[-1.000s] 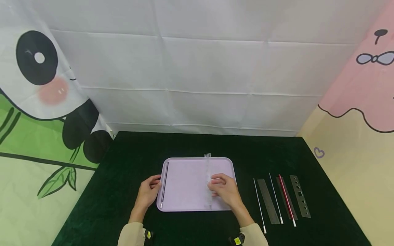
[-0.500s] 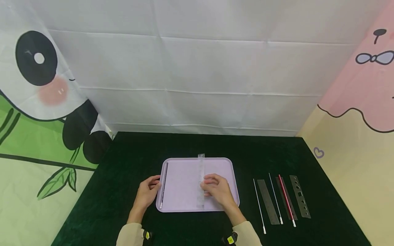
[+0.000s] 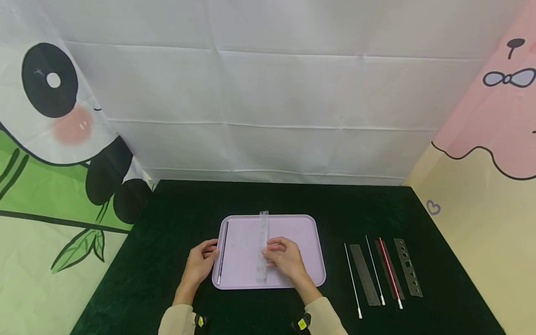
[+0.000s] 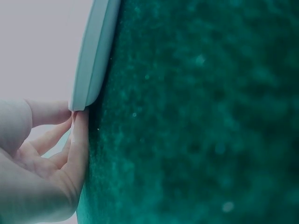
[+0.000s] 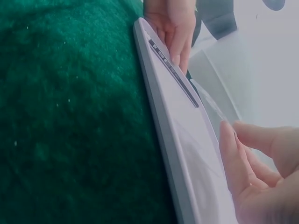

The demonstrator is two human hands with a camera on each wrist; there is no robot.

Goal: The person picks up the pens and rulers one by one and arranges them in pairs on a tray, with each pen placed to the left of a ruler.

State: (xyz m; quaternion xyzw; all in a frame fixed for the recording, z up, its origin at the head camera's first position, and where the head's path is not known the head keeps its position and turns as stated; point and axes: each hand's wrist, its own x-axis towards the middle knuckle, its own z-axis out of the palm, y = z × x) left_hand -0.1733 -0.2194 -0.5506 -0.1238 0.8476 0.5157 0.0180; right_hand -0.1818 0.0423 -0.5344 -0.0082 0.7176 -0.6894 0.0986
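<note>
Clear ruler is over the tray's middle, far end past its far rim; right hand pinches it, thumb and fingers nearly together. Left hand pinches the tray's left rim, finger gap small; best to steady there, ruler parallel to the dark stick inside that rim.

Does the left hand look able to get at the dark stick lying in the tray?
Probably yes: the left hand holds the tray close beside the dark stick, and nothing lies across the stick. It would likely have to loosen its grip first.
</note>
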